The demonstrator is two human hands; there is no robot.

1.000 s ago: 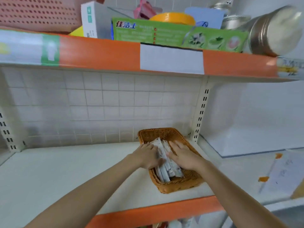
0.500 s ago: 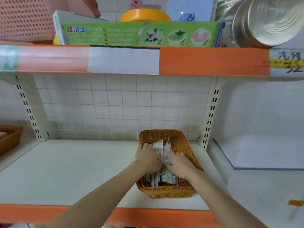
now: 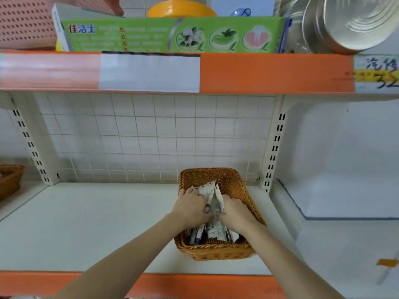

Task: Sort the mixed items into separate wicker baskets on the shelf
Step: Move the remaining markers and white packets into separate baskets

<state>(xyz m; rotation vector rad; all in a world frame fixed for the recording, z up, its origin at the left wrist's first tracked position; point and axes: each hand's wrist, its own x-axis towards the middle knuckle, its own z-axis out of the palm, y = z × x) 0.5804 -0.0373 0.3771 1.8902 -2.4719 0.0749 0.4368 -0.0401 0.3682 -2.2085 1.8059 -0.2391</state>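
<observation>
Fingers of left hand (image 3: 190, 207) and right hand (image 3: 236, 211) were curled around a bundle of white paper-wrapped packets (image 3: 210, 196), gripping it from either side; bundle stood between the two hands, its upper ends poking above the knuckles. Hands and packets sat inside the rectangular brown wicker basket (image 3: 235, 184) on the white shelf board (image 3: 97, 223), near the right slotted upright (image 3: 273, 147). Second brown wicker basket (image 3: 9, 180) at far left.

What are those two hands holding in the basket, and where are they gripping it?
Both the left hand and right hand clasp a bundle of white packets around its middle, inside the wicker basket.
</observation>
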